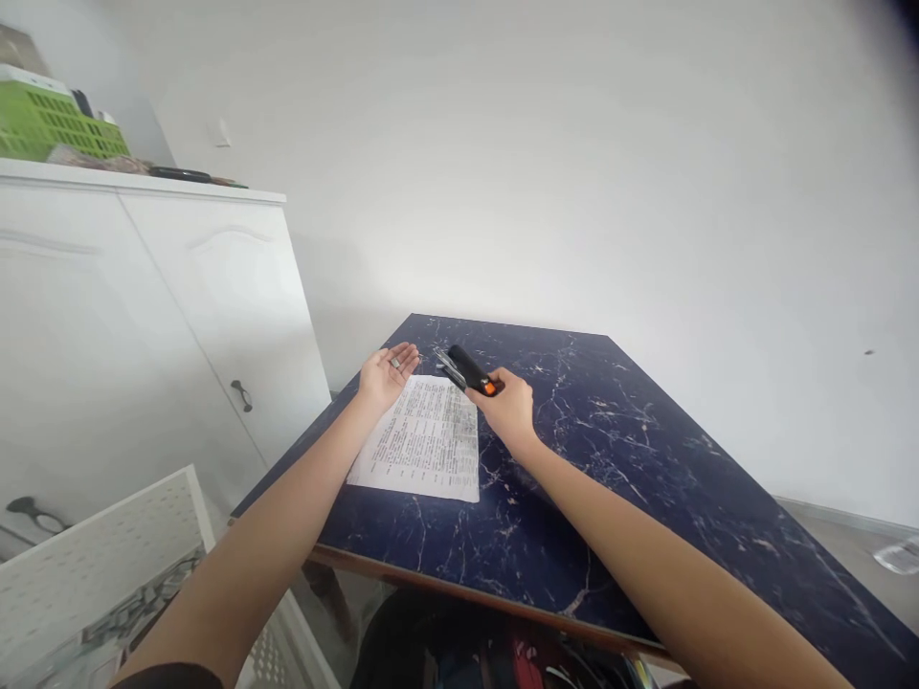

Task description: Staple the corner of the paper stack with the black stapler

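Note:
My left hand (388,374) is turned palm up with its fingers stretched out, just past the far left corner of the printed sheet. On its fingers rests a small silvery piece (394,363), too small to name for certain. My right hand (509,404) is closed round the rear end of a black stapler (470,368) with an orange patch. The stapler's top is swung up from its metal part, and its front points toward my left hand. Beneath both hands lies the white printed paper (420,445) on the table, slightly creased.
The dark blue marbled table (574,431) reaches to the white wall. A white cabinet (215,277) stands at the left with a green basket (64,120) on top. A white perforated bin (107,545) sits below the table's left side. A clear plastic object (897,555) lies at far right.

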{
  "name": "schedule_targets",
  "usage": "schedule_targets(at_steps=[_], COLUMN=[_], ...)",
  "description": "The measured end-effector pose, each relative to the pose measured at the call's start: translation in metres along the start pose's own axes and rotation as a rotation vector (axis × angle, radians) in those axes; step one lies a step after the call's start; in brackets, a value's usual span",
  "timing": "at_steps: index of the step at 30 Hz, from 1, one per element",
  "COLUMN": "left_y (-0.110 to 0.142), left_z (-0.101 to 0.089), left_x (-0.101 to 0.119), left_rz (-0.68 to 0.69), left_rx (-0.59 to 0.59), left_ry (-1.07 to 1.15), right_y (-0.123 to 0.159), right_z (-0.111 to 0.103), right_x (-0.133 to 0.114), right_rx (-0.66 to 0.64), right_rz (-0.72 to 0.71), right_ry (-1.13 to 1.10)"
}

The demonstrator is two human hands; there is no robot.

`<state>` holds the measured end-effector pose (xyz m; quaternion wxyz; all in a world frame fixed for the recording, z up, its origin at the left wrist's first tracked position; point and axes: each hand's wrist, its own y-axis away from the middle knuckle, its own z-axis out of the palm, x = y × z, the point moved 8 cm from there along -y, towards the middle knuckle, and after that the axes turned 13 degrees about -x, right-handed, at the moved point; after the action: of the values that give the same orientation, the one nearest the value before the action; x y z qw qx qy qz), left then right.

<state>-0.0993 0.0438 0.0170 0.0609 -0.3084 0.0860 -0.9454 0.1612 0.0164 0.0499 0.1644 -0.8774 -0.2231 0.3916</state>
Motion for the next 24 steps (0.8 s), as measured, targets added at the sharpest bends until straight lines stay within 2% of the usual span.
schedule_targets(at_steps=[1,3,6,9,12,14,17,19,21,24], left_y=[0.000,0.001,0.000,-0.003,-0.006,-0.008,-0.009,-0.009,-0.008,-0.005], left_z=[0.002,0.003,0.002,-0.004,-0.019,-0.028,-0.036,-0.039,-0.042,-0.049], left_x=[0.007,0.016,0.017,0.014,0.012,0.008,0.003,0.003,0.004,0.004], left_rz=[0.037,0.066,0.022,-0.030,-0.071,-0.104,-0.117,-0.103,-0.106,-0.159], left_rx=[-0.030,-0.061,-0.110,-0.103,0.032,0.112,0.166,0.189,0.212,0.261], left_ry=[0.002,-0.015,-0.047,-0.083,-0.098,-0.089,-0.081,-0.079,-0.073,-0.052], right_y=[0.003,0.008,0.014,0.003,-0.036,-0.072,-0.122,-0.144,-0.156,-0.159], right_z=[0.008,0.026,0.044,0.049,0.043,0.046,0.075,0.099,0.120,0.143], right_x=[0.008,0.013,0.009,0.004,0.010,0.017,0.013,0.003,-0.005,-0.007], right_rx=[-0.048,-0.171,-0.326,-0.460,-0.458,-0.436,-0.505,-0.553,-0.602,-0.696], right_rz=[0.069,0.096,0.043,-0.024,-0.066,-0.054,-0.124,-0.188,-0.229,-0.257], right_ry=[-0.053,-0.103,-0.105,-0.122,-0.092,0.031,0.210,0.257,0.264,0.250])
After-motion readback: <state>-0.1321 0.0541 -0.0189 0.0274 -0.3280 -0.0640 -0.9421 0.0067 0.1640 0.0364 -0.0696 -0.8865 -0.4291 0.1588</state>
